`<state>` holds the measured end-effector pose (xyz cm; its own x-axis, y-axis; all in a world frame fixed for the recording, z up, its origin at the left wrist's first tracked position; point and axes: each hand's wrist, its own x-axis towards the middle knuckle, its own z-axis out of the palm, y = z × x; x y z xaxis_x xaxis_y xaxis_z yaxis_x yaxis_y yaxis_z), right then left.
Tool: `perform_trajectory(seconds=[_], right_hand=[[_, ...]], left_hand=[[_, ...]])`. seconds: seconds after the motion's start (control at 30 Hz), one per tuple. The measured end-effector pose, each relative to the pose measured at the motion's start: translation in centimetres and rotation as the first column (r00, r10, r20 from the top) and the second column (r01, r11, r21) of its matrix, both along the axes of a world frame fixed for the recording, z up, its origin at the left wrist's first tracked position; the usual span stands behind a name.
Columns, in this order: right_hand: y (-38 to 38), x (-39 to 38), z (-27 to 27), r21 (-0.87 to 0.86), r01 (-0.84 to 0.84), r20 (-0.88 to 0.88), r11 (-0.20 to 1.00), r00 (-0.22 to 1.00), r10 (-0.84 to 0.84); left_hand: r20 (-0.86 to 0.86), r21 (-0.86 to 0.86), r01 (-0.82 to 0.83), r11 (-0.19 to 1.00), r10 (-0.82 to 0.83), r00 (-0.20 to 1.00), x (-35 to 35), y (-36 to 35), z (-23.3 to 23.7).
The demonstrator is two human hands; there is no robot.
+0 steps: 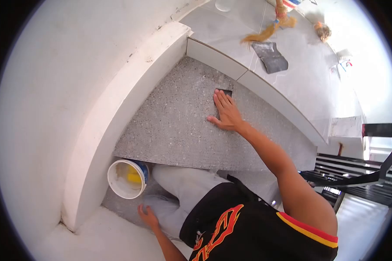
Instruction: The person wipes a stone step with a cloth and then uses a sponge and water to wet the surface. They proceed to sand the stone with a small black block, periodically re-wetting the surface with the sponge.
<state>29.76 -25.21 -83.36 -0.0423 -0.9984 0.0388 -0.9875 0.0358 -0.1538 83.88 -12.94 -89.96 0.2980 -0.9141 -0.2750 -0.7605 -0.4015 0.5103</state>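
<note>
The right hand [226,114] lies flat at the end of an outstretched arm, fingers straight and close together, the fingertips pressing on a small dark pad [224,92] that sits on the speckled grey floor [174,126], close to the low white tiled kerb [217,58]. The left hand [148,216] is down by the person's knee, propped on the floor just below a white bucket [119,185]. Its fingers look bent, but I cannot tell whether they grip anything. Inside the bucket is something yellow [134,175]. The bucket stands tucked against the foot of a curved white wall [117,104] that sweeps along the left edge of the speckled patch. Past the kerb, on glossy pale tiles [300,74], lie a straw broom [268,30] and a dark grey sheet [271,56]. A black metal rack [357,167] stands off to the right.
</note>
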Motion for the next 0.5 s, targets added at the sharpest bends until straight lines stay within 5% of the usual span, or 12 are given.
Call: perform_trajectory(seconds=[0.13,0.23,0.4,0.5], right_hand=[[-1.8,-3.0,-0.4,-0.04,0.183,0.158,0.982,0.972,-0.174],[-1.5,-1.4,0.0,-0.02,0.044,0.023,0.999,0.999,-0.044],[-2.2,-1.0,0.1,-0.023,0.2,-0.043,0.98,0.979,-0.201],[-0.8,-1.8,0.7,0.045,0.018,-0.075,0.999,0.997,-0.015]], left_hand=[[-0.005,0.001,-0.026,1.0,0.026,1.0,-0.6,0.5,1.2],[-0.002,-0.053,-0.022,0.998,0.022,1.0,0.5,0.2,-0.2],[0.023,-0.043,0.015,0.999,-0.014,1.0,0.8,0.9,0.4],[0.06,-0.033,-0.026,0.999,0.028,0.998,-0.1,0.8,0.2]])
